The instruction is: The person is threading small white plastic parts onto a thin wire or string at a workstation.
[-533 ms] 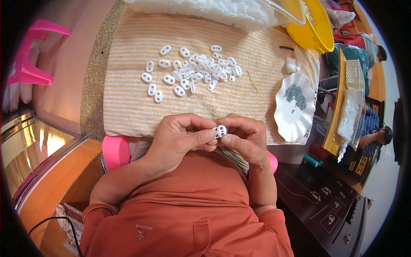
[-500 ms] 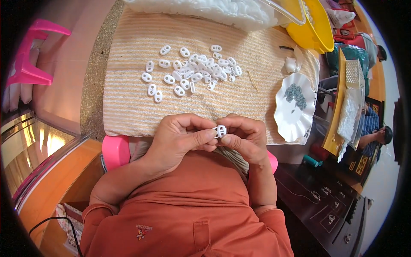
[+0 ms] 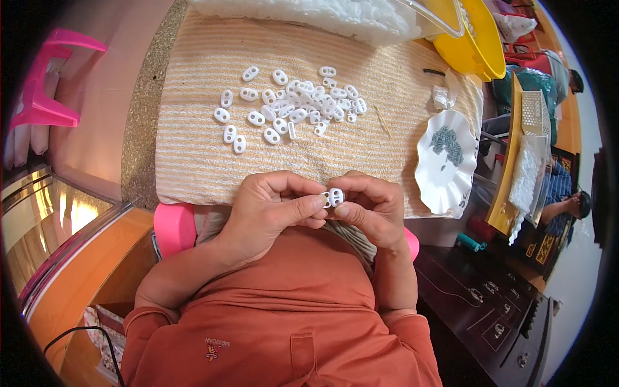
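At the near edge of the towel-covered table, my two hands meet fingertip to fingertip. My left hand (image 3: 274, 209) pinches a small white plastic piece, mostly hidden by its thumb and fingers. Between the thumb and index finger of my right hand (image 3: 373, 205) is a white oval two-hole plastic piece (image 3: 336, 197), its holed face turned up. It sits right against the left hand's piece; whether they are joined I cannot tell. Beyond my hands lies a loose heap of similar white oval pieces (image 3: 298, 115), with several scattered to its left.
A white scalloped plate (image 3: 437, 188) at the right holds small grey-green bits (image 3: 446, 143). A clear bin (image 3: 309, 18) of white material and a yellow basin (image 3: 474, 48) stand at the far side. A thin stick (image 3: 383, 122) lies on the striped towel (image 3: 193, 168). Another person (image 3: 560, 193) sits at far right.
Both hands keep their pinch almost in place. The piece in my right hand has turned and shifted very slightly right. The whole view has moved a little.
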### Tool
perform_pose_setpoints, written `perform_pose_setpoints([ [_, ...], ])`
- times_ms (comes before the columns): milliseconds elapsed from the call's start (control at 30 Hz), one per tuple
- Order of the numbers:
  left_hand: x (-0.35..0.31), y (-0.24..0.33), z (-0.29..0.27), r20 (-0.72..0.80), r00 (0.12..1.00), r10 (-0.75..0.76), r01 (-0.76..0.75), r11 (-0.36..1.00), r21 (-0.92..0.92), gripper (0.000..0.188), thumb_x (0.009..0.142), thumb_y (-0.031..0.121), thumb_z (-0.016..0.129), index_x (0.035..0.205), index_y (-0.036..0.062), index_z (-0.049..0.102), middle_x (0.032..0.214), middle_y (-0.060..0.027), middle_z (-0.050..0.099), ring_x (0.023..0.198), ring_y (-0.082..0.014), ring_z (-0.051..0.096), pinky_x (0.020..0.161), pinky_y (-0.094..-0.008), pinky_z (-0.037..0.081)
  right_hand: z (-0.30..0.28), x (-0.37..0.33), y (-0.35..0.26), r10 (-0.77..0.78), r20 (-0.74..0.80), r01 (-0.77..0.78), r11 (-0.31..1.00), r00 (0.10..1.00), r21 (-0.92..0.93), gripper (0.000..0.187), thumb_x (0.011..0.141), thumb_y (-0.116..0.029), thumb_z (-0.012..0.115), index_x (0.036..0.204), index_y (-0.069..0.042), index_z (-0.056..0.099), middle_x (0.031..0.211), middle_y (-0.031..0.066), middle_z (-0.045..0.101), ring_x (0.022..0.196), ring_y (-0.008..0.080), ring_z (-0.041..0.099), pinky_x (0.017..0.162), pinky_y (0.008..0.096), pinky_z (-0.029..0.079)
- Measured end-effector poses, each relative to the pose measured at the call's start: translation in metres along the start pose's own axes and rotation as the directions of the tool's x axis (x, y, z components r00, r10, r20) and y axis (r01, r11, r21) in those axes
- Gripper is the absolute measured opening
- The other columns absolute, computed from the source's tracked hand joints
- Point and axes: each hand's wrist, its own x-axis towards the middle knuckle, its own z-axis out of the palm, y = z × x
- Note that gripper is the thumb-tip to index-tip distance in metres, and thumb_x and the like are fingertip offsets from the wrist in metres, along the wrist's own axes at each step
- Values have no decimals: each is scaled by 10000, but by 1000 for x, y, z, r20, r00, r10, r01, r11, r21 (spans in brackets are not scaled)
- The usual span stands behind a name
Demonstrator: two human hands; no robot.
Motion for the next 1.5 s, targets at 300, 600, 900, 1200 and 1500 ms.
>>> perform_pose_setpoints([
  [300,0,0,1,-2,1000,4,-4,1000,10,132,849,-6,633,981,-15,632,887,-125,675,750,-163,671,688,-274,587,0,0,1,-12,7,12,1000,1000,-12,314,810,78,642,1118,96,589,996,158,622,904,209,637,775,299,544],
  [600,1,-3,-1,18,1000,15,-15,1000,-2,127,855,0,632,981,-18,631,888,-129,672,749,-169,671,688,-278,586,-1,0,6,-21,42,19,999,999,47,315,815,80,633,1127,84,590,1001,152,616,920,207,627,782,299,532],
  [900,1,-3,1,53,998,15,-12,998,-55,103,864,2,621,966,-6,616,887,-110,663,756,-168,663,691,-279,583,5,0,2,-20,20,18,997,1000,79,303,831,24,647,1125,71,595,974,128,618,881,182,619,761,285,515],
  [1200,3,-7,-1,207,978,-2,37,986,-162,102,882,42,614,965,35,555,971,-92,636,860,-163,641,770,-308,565,5,2,3,-188,60,192,979,980,-68,325,804,-60,700,1105,35,625,1033,113,536,912,166,539,782,272,459],
  [1500,1,-9,-2,264,964,17,33,983,-183,94,884,54,621,885,65,528,974,-75,632,881,-155,624,774,-305,553,14,-3,-3,-197,37,200,977,980,-69,313,795,-66,704,1084,34,636,1032,103,520,887,148,510,774,255,423],
])
